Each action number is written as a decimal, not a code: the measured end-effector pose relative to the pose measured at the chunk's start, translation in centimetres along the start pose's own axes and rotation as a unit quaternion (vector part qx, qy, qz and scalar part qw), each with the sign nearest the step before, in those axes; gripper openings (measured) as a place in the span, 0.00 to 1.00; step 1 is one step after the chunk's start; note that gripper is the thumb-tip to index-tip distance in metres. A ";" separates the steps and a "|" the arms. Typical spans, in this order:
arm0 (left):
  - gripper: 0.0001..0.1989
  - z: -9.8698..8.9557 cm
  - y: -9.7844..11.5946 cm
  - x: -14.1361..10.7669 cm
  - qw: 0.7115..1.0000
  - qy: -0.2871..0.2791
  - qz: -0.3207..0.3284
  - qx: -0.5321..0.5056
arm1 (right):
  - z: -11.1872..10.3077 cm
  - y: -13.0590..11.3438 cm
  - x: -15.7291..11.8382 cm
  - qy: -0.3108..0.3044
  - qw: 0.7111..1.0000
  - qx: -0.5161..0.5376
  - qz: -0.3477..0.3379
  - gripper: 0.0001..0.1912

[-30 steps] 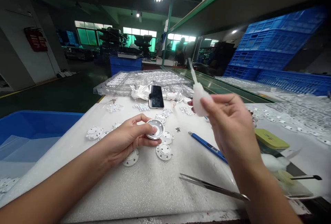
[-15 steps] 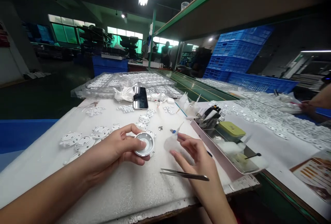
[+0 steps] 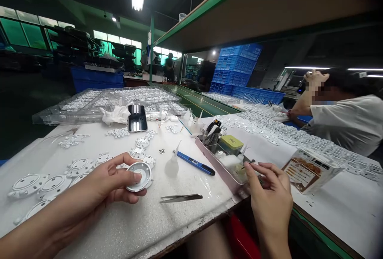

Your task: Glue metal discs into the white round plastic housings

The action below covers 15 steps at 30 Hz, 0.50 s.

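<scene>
Our left hand point(image 3: 116, 180) pinches a white round part point(image 3: 145, 174) between thumb and fingers, above the white tabletop point(image 3: 134, 227). Our right hand point(image 3: 269, 189) is at the near end of the pink tray point(image 3: 229, 182); we cannot tell whether its bent fingers grip anything.
</scene>
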<state>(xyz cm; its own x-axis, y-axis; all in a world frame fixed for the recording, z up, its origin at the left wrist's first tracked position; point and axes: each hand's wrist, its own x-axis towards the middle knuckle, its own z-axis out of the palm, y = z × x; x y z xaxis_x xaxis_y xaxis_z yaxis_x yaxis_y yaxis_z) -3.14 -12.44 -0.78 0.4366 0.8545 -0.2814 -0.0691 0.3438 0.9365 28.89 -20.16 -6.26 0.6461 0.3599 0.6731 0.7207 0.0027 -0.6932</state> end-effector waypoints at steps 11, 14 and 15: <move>0.11 -0.1 0.1 0.3 1.000 -0.012 -0.005 -0.009 | 1.9 -6.0 1.6 0.184 0.926 0.325 -0.048 0.09; 0.12 -0.3 -0.1 0.3 1.000 -0.015 -0.010 -0.019 | 3.3 -8.2 -0.3 0.081 0.886 0.456 -0.031 0.06; 0.12 -0.3 -0.1 0.3 1.000 -0.019 -0.011 -0.021 | 3.8 -8.7 -1.1 0.037 0.879 0.473 -0.034 0.04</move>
<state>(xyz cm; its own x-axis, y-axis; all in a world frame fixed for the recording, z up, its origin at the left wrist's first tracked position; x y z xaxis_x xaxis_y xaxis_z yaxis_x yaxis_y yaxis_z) -3.30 -12.14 -1.05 0.4728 0.8312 -0.2926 -0.0959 0.3786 0.9206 20.96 -16.99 -2.00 0.6500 0.2676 0.7112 0.2483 0.8098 -0.5316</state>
